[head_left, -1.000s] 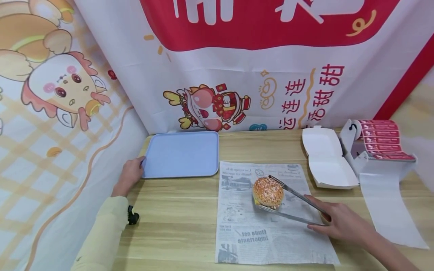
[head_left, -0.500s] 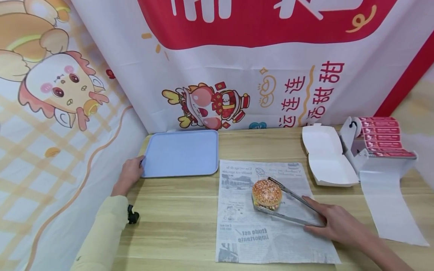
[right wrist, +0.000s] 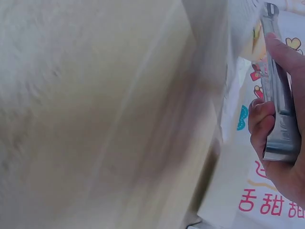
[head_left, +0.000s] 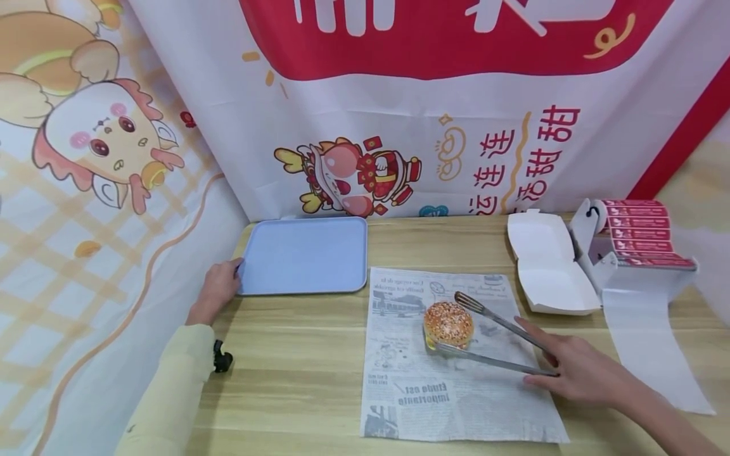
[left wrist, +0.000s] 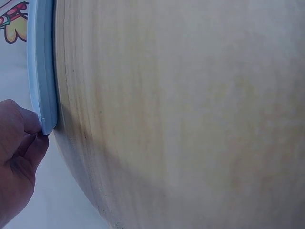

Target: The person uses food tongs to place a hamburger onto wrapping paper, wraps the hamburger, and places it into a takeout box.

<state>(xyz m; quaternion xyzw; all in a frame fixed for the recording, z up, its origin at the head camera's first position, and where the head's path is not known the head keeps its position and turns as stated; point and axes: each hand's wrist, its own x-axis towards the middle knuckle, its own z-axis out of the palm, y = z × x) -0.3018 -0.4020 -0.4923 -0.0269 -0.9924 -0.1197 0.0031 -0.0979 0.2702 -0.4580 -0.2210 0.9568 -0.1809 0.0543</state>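
Observation:
A pale blue rectangular tray (head_left: 305, 256) lies at the back left of the table. My left hand (head_left: 219, 287) pinches its near left corner between thumb and fingers, as the left wrist view shows too. On a sheet of newsprint-patterned paper (head_left: 422, 405) sits a burger (head_left: 448, 324) with a sesame bun. My right hand (head_left: 578, 370) holds metal tongs (head_left: 496, 361) by their arms. The tongs are spread: the far tip stands apart from the bun, and the near tip overlaps the burger's front edge. In the right wrist view the tongs (right wrist: 281, 119) lie along the palm.
An open white takeaway box (head_left: 550, 269) stands at the back right. Beside it is a dispenser (head_left: 644, 272) with a roll of red labels (head_left: 639, 228) and a white strip (head_left: 647, 348) trailing forward. A printed banner (head_left: 365, 95) hangs behind the table, a patterned cloth at left.
The tongs have spread, their far tip moving off the bun, and the right hand has shifted slightly right. The burger stays on the paper. My left hand keeps its hold on the tray.

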